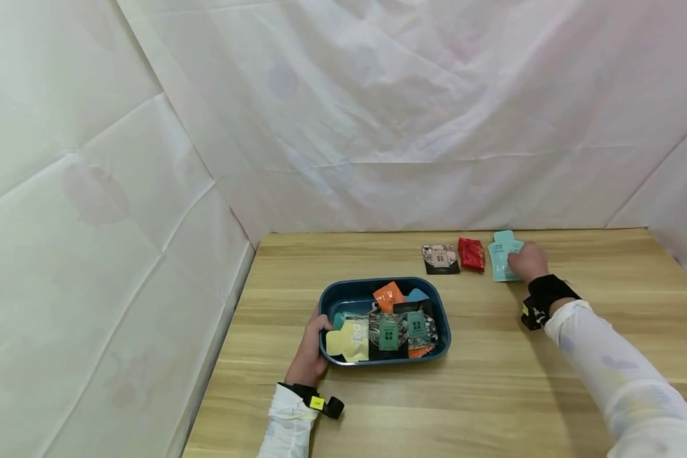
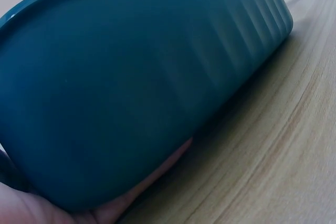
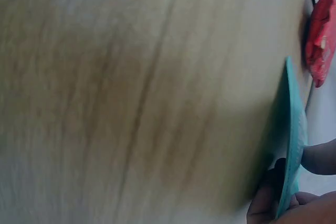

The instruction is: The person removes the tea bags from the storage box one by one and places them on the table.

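Note:
My left hand (image 1: 308, 350) grips the left end of a dark blue box (image 1: 443, 312), thumb over the rim. In the left wrist view its fingers (image 2: 152, 177) reach beneath the box's underside. Inside lie a yellow sachet (image 1: 352, 340), black packets with green labels (image 1: 388, 336) and orange packets (image 1: 388, 296). At the back right my right hand (image 1: 529, 261) pinches a light teal sachet (image 1: 502, 254) between thumb and fingers. The right wrist view shows that sachet (image 3: 294, 129) edge-on, raised off the table at least in part.
Left of the teal sachet lie a red packet (image 1: 471, 254) and a black and pink square packet (image 1: 441, 259). The wooden table (image 1: 492, 394) meets a white cloth wall (image 1: 406, 127) at the back. More cloth (image 1: 120, 254) hangs along the left side.

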